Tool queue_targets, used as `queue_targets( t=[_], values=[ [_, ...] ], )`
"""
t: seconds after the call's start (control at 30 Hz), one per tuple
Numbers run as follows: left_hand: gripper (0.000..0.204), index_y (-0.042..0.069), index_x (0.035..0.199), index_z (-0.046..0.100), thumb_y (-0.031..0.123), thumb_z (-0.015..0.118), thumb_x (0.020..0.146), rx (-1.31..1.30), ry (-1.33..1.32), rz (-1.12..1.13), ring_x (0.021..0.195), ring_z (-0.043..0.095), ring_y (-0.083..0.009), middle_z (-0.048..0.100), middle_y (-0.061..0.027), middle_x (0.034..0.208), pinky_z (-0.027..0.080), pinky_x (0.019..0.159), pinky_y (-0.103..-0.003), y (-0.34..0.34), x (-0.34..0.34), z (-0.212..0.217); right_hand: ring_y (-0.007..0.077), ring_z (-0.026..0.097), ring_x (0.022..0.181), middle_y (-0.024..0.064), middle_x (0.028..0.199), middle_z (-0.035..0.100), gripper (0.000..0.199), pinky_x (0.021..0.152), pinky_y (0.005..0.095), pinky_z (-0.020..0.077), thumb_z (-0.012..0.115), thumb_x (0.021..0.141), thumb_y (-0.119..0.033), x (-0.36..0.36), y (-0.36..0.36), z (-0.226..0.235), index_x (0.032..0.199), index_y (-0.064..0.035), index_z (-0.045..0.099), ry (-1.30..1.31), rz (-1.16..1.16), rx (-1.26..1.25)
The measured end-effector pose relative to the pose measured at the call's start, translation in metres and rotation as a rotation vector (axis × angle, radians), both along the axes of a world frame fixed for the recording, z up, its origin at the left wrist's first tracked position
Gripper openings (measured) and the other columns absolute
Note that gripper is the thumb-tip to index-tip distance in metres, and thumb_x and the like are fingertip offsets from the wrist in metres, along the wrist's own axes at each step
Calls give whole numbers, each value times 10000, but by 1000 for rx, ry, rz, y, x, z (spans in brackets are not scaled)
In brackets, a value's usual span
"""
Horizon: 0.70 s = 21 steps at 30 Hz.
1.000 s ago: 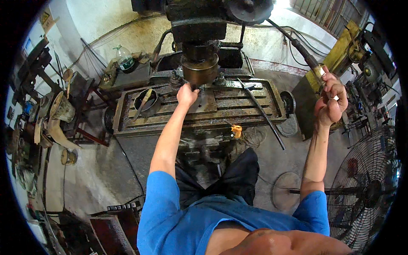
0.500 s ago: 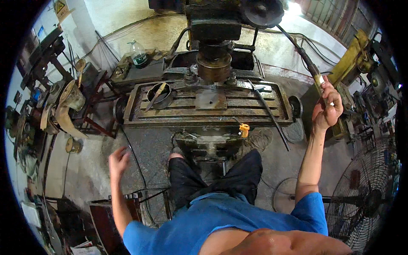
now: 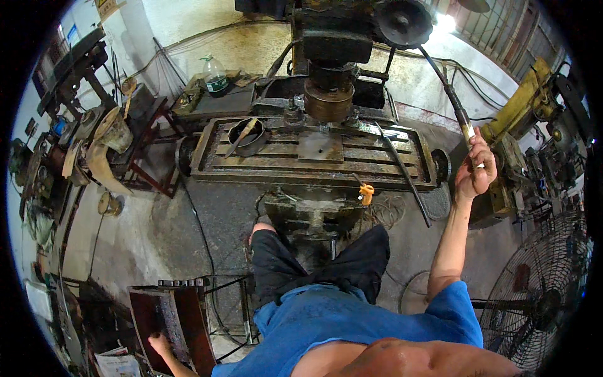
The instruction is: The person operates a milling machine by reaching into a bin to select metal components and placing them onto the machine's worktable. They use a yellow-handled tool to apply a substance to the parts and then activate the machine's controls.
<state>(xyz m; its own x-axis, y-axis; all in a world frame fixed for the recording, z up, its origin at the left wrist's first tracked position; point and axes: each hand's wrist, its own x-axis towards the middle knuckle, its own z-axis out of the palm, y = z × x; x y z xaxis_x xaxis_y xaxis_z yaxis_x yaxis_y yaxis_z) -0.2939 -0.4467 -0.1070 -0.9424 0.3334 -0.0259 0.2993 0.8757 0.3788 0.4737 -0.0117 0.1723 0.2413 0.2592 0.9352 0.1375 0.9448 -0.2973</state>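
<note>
At the right, my right hand (image 3: 476, 171) is wrapped round the pale grip of a long dark lever (image 3: 458, 112), which runs up to the milling machine's head (image 3: 333, 41). Low on the left, my left hand (image 3: 161, 344) is over a dark reddish-brown open box (image 3: 146, 314) with small bits inside. Its fingers are too small and partly hidden to make out. Under the machine's round spindle (image 3: 328, 100), a flat metal plate (image 3: 320, 147) lies on the slotted table (image 3: 264, 164). A round pan with a brush (image 3: 248, 137) rests at the table's left.
A long bar (image 3: 405, 176) lies across the table's right end and sticks out past its front edge. An orange-handled tool (image 3: 365, 193) hangs at the front. A large caged fan (image 3: 540, 301) stands lower right. A clear bottle (image 3: 215, 76) stands behind left; cables cross the floor.
My left hand has dropped from beside the table down to the brown box. My right hand stays on the lever, with its arm shifted slightly. The view has tilted a little.
</note>
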Motion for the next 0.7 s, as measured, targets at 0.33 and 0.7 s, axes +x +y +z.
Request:
queue_targets(
  t=[0.33, 0.7],
  values=[
    [323, -42, 924, 528, 233, 541, 755, 927, -858, 512, 668, 569, -283, 592, -137, 813, 457, 588, -381, 65, 243, 167, 290, 499, 810, 103, 644, 466, 99, 988, 557, 226, 395, 501, -84, 3, 0, 4, 581, -29, 377, -39, -29, 35],
    [239, -17, 874, 542, 163, 590, 725, -86, -453, 172, 643, 569, -270, 590, -129, 795, 474, 577, -390, -2, 40, -35, 318, 502, 823, 110, 650, 445, 126, 975, 563, 250, 442, 590, -139, 9, -2, 28, 592, -32, 377, -64, -52, 34]
  ],
)
